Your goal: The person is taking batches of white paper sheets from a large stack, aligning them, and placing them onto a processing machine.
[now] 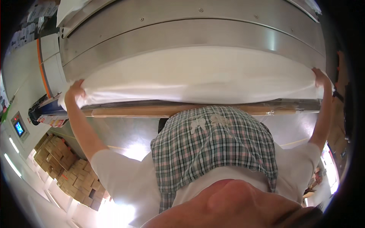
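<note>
A wide white cloth (197, 74) lies stretched across the front of a metal machine (201, 32), sagging in soft folds toward me. Both my arms are spread wide. At the cloth's left end my left hand (77, 91) is closed on its edge, with the fingers partly hidden in the fabric. My right hand (320, 78) grips the opposite end near the machine's right corner, its fingertips partly out of sight. The cloth's far edge meets the steel panel.
A brown bar (152, 111) runs along the machine's front, close to my checked apron (216, 144). To the left stands a white cabinet with a small lit control screen (19, 127). Stacked cardboard boxes (76, 178) stand on the floor at lower left.
</note>
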A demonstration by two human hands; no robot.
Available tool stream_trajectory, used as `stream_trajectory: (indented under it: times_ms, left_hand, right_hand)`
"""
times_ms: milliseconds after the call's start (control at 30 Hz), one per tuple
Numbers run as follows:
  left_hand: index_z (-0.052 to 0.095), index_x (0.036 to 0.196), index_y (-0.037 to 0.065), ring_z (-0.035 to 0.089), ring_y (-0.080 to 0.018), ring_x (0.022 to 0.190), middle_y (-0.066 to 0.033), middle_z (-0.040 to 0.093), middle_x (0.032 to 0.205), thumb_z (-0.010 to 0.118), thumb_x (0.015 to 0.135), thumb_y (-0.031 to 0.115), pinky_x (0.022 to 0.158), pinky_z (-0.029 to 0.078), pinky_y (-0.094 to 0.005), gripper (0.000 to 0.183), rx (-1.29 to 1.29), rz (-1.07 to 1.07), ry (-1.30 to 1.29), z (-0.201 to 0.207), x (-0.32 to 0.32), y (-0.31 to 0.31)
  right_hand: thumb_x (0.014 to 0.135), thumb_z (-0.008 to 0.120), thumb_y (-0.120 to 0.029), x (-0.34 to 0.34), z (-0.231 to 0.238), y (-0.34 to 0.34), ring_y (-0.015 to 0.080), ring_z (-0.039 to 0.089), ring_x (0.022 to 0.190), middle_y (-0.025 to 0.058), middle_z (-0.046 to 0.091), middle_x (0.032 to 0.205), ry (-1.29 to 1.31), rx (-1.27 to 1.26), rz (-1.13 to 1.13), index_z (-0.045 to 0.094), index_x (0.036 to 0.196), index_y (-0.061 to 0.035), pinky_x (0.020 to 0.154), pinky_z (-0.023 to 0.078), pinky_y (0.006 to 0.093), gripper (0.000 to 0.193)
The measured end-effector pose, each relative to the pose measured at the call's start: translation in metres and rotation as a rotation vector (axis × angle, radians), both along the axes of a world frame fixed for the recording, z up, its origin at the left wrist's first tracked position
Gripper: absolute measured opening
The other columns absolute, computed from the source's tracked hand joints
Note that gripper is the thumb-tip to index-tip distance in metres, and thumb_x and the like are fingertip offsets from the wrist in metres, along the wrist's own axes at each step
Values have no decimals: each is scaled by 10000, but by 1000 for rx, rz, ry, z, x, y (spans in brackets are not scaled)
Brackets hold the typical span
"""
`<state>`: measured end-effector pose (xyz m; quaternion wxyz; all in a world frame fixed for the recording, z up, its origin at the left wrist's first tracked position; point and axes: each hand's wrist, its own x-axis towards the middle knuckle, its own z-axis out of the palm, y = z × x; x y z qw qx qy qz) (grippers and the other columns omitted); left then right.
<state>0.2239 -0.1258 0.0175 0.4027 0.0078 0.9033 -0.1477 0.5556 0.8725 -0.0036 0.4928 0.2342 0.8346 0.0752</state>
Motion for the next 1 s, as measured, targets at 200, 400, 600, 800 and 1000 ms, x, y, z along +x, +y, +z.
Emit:
stream_trajectory:
  times_ms: [200, 400, 600, 800, 1000]
  left_hand:
    - [582, 1077, 151, 557, -357, 958, -148, 607, 1000, 508, 552, -37, 791, 458, -374, 563, -51, 55, -161, -16, -42, 68]
    - [597, 1022, 141, 559, -334, 967, -124, 610, 1006, 515, 667, 24, 823, 441, -387, 383, 187, -175, 311, -3, -11, 108]
    - [598, 966, 82, 591, -257, 918, -90, 618, 972, 560, 739, 2, 795, 459, -304, 243, 1146, -162, 700, 34, 106, 266]
    - [555, 1043, 101, 485, -244, 1088, -64, 546, 1122, 629, 740, 150, 971, 324, -442, 316, 1346, -588, 415, 7, 194, 376]
    - [541, 1085, 104, 410, -293, 1153, -102, 506, 1182, 575, 791, 319, 999, 220, -533, 366, 990, -455, 747, -25, 183, 303]
  right_hand:
    - [445, 729, 116, -91, -15, -50, 327, 545, 1021, 140, 565, 1116, -518, 60, 234, 526, 1145, -102, 736, 515, 410, 760]
    - [555, 663, 99, -20, -77, 112, 292, 547, 1030, 137, 547, 1148, -69, 97, 65, 551, 1111, -92, 775, 491, 371, 598]
    - [880, 498, -257, -62, -83, 65, 175, 539, 992, 67, 579, 1064, 843, -734, -197, 529, 1142, -51, 888, 403, 290, 335]
    - [888, 483, -338, -181, -1, -251, 139, 550, 907, 42, 573, 1045, 674, -1276, -223, 497, 1182, -73, 825, 445, 280, 396]
    - [839, 566, -291, -210, 22, -388, 157, 546, 833, 66, 584, 992, 769, -1370, 212, 513, 1143, -56, 768, 446, 294, 388]
